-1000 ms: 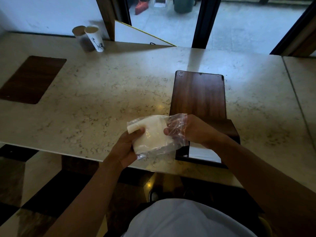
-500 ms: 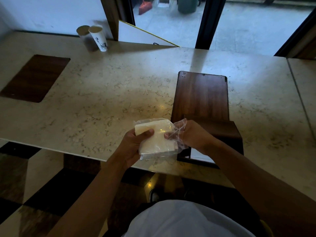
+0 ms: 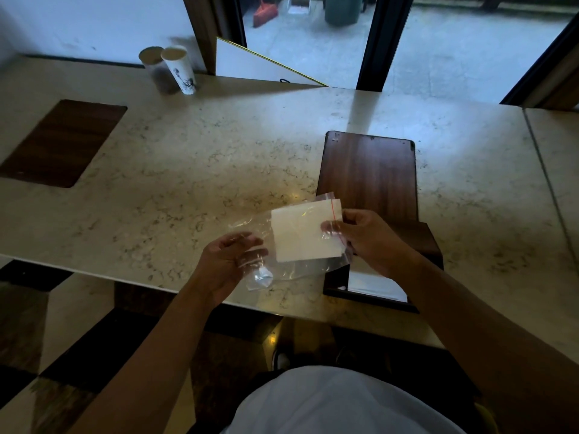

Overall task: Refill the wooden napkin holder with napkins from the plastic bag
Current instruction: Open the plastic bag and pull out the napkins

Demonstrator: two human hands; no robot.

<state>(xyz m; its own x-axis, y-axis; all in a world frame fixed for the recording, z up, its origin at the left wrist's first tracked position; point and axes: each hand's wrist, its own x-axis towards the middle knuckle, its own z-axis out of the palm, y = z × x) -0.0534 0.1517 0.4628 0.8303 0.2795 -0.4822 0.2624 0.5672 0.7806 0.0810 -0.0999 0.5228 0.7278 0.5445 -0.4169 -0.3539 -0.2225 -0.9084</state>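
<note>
Left hand [image 3: 227, 264] pinches plastic bag [image 3: 282, 270] bottom; right hand [image 3: 366, 241] grips napkins [image 3: 302, 234] w/ bag mouth, just above wooden napkin holder [image 3: 369, 180] on marble counter [image 3: 188, 164]

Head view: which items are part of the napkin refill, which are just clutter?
In the job:
- plastic bag, gripped by left hand
- napkins, pinched by right hand
- wooden napkin holder

Lying about:
- two paper cups
- dark wooden inlay
- broom outside
</note>
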